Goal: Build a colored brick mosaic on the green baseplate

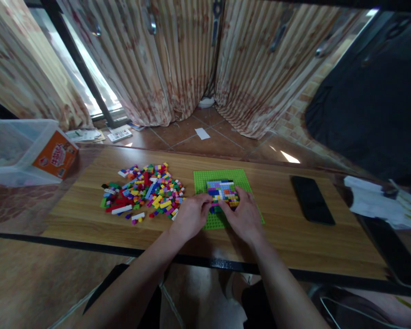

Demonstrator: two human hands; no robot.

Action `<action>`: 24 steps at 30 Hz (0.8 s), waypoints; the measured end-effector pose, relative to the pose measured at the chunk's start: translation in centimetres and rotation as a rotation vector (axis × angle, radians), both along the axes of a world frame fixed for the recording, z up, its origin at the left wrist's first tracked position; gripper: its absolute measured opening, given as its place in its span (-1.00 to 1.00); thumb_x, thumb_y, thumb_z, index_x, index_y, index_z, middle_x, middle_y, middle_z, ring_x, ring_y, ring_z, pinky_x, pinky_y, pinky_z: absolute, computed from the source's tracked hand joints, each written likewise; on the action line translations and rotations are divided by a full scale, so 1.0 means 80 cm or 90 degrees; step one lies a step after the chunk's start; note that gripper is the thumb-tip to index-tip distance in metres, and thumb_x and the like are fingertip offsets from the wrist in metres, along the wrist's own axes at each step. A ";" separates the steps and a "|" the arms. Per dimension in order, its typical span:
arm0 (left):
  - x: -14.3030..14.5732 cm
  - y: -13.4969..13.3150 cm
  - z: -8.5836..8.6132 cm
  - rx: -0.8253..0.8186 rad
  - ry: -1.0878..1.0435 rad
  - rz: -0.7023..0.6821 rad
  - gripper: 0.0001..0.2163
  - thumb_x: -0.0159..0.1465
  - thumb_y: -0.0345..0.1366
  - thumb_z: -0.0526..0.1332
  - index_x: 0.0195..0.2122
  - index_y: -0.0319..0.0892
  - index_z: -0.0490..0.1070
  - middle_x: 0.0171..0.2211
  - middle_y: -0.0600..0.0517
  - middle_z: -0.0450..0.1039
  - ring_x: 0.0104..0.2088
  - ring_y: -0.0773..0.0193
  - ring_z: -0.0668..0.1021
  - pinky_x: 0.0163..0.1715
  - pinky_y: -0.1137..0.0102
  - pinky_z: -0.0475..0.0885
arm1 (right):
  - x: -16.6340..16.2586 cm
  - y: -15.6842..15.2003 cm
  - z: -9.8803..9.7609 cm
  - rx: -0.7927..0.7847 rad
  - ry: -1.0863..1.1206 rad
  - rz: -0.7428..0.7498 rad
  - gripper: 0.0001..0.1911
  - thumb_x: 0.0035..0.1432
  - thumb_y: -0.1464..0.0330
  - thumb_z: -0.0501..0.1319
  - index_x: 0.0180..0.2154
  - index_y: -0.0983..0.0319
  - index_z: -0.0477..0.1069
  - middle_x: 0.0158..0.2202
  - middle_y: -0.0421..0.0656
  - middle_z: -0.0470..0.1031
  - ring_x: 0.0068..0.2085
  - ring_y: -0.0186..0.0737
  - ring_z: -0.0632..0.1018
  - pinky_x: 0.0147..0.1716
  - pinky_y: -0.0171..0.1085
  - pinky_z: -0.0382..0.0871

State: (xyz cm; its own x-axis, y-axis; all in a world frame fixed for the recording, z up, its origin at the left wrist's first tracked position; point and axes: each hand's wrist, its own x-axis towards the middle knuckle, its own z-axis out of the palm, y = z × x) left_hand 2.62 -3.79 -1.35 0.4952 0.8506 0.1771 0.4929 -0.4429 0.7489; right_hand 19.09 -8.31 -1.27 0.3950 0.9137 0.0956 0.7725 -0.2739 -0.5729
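Observation:
A green studded baseplate [199, 178] lies on the wooden table, and on it sits a multicoloured block built of toy bricks [221, 189]. My left hand [192, 215] is at the build's near left corner. Its thumb and fingertips are pinched together, and whatever is between them is too small to make out. Around the build's right side curls my right hand [245, 217], with the thumb on the near edge and the fingers along the far right edge. Both hands cover part of the baseplate. Left of it spreads a pile of loose toy bricks [150, 187] in many colours.
A black phone [312, 199] lies on the table's right side. Beyond the left end stands a clear plastic bin [23, 151] with an orange label. The table [277, 242] has a dark front edge. Papers [383, 201] sit past its right end, and curtains hang behind.

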 end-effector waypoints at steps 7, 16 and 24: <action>0.003 0.004 -0.004 -0.079 -0.067 0.036 -0.88 0.22 -0.49 0.17 -0.30 -0.16 0.46 -0.36 0.04 0.60 -0.34 0.26 0.62 -0.30 0.40 0.50 | -0.003 0.003 0.002 -0.014 0.010 -0.013 -0.29 0.11 0.04 0.19 0.19 0.29 0.27 0.07 0.12 0.39 0.11 0.13 0.41 0.08 0.03 0.29; 0.009 0.010 -0.004 -0.142 -0.107 0.062 -0.88 0.14 -0.54 0.20 -0.38 -0.18 0.43 -0.48 0.08 0.54 -0.46 0.31 0.57 -0.42 0.44 0.44 | -0.003 0.004 -0.002 -0.009 0.014 -0.012 -0.28 0.08 0.04 0.20 0.19 0.30 0.27 0.06 0.13 0.39 0.11 0.13 0.40 0.08 0.03 0.27; 0.013 0.009 -0.001 -0.147 -0.071 0.087 -0.85 0.09 -0.57 0.18 -0.39 -0.19 0.41 -0.51 0.10 0.51 -0.47 0.31 0.55 -0.44 0.45 0.41 | 0.002 0.006 -0.010 -0.014 -0.006 -0.007 -0.24 0.06 -0.01 0.19 0.17 0.35 0.29 0.05 0.18 0.39 0.07 0.17 0.42 0.06 0.06 0.28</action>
